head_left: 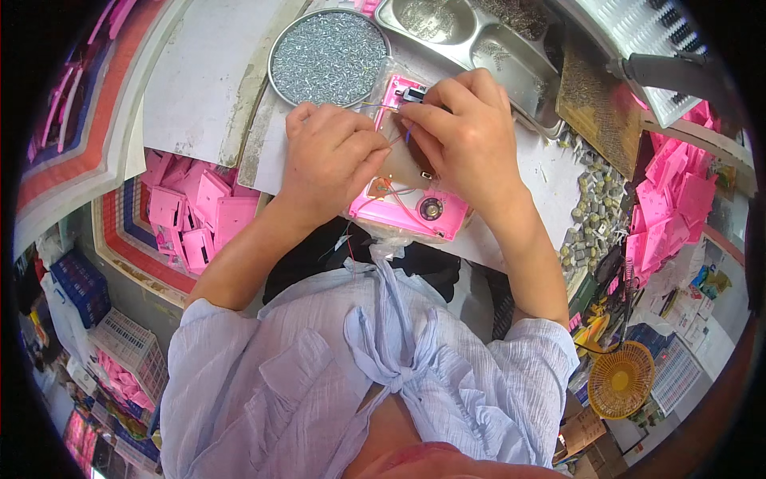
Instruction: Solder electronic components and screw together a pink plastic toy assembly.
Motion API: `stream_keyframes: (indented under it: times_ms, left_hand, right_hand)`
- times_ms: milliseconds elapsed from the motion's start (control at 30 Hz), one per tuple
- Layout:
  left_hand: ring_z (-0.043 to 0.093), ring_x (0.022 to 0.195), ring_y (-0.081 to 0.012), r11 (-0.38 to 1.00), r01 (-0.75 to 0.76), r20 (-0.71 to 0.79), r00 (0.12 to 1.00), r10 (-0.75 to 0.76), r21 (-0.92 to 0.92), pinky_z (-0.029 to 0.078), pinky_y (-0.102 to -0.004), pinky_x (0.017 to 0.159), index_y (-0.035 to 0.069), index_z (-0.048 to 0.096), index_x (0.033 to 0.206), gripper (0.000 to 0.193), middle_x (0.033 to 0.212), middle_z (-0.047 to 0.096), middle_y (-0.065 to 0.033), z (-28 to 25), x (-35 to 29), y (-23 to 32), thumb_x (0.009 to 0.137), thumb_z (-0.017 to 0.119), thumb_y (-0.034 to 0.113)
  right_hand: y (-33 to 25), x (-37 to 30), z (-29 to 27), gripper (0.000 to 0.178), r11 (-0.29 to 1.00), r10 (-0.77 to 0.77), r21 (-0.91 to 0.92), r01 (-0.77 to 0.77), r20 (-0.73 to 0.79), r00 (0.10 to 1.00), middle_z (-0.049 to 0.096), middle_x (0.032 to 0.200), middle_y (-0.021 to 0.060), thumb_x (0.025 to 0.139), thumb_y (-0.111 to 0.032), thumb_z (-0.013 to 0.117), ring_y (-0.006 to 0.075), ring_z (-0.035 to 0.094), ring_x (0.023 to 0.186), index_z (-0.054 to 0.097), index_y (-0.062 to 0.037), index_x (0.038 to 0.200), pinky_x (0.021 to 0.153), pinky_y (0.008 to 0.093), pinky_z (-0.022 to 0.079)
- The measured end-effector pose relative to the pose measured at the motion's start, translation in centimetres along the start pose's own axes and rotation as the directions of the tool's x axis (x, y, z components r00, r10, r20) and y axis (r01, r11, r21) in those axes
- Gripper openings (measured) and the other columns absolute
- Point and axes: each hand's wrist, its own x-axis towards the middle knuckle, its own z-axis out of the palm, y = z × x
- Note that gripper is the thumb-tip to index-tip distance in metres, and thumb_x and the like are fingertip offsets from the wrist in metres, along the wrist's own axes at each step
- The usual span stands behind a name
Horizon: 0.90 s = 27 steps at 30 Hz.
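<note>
A pink plastic housing (448, 219) lies in front of me on a clear plastic bag, with thin wires across it. A round black speaker (431, 209) sits in its near right corner. At its far end is a small black and silver part (413, 94). My left hand (331, 156) is closed at the housing's left edge, and its fingertips pinch a thin red wire. My right hand (471, 132) is over the right side, thumb and forefinger pinched on a thin wire beside the black part. A blue wire (408, 132) hangs just below those fingertips.
A round metal tray of small screws (273, 64) stands beyond my left hand. A steel compartment tray (477, 38) is at the far right. Grey metal parts (590, 207) lie along the right side. Pink plastic pieces fill a box (211, 203) at left and a pile (674, 191) at right.
</note>
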Motion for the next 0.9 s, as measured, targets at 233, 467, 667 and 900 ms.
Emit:
stream_keyframes:
  times_ms: [233,467,667,900]
  left_hand:
    - [0.059,0.089,-0.0207,0.998,0.060,-0.015,0.998,-0.061,-0.030,0.036,-0.0421,0.089,0.014,0.065,0.085,0.019,0.091,0.063,0.0014,0.0,-1.0,0.1,0.075,0.081,0.017]
    - [0.058,0.088,-0.0220,0.996,0.072,-0.002,0.997,-0.073,-0.060,0.038,-0.0417,0.087,0.014,0.064,0.086,0.019,0.090,0.062,0.0001,-0.1,-0.8,0.2,0.076,0.081,0.016]
    - [0.060,0.089,-0.0231,0.993,0.103,0.032,0.994,-0.101,-0.064,0.039,-0.0406,0.086,0.013,0.065,0.085,0.017,0.090,0.063,-0.0011,-0.4,-0.5,0.2,0.078,0.080,0.015]
    - [0.062,0.093,-0.0264,0.984,0.165,-0.015,0.986,-0.166,-0.067,0.041,-0.0421,0.086,0.010,0.068,0.091,0.016,0.092,0.065,-0.0048,-1.2,1.9,-0.7,0.079,0.078,0.013]
  right_hand:
    - [-1.3,2.1,1.6,0.009,0.976,-0.003,-0.214,0.026,0.109,0.994,0.063,0.080,0.0031,0.069,-0.017,0.068,0.0257,0.056,0.090,0.073,-0.0090,0.072,0.081,0.0402,0.045]
    - [-1.5,1.9,1.4,0.010,0.969,-0.009,-0.244,0.033,0.098,0.995,0.063,0.079,0.0033,0.070,-0.017,0.071,0.0258,0.057,0.088,0.072,-0.0099,0.077,0.082,0.0411,0.044]
    - [-1.5,-2.1,-0.8,0.020,0.999,0.034,0.008,-0.034,-0.050,0.998,0.059,0.078,0.0031,0.068,-0.010,0.079,0.0265,0.057,0.086,0.070,-0.0108,0.086,0.085,0.0415,0.043]
    - [0.4,-6.3,-1.1,0.020,0.973,0.199,0.162,-0.167,-0.212,0.957,0.067,0.088,0.0036,0.071,-0.004,0.077,0.0270,0.059,0.087,0.070,-0.0093,0.089,0.085,0.0412,0.044]
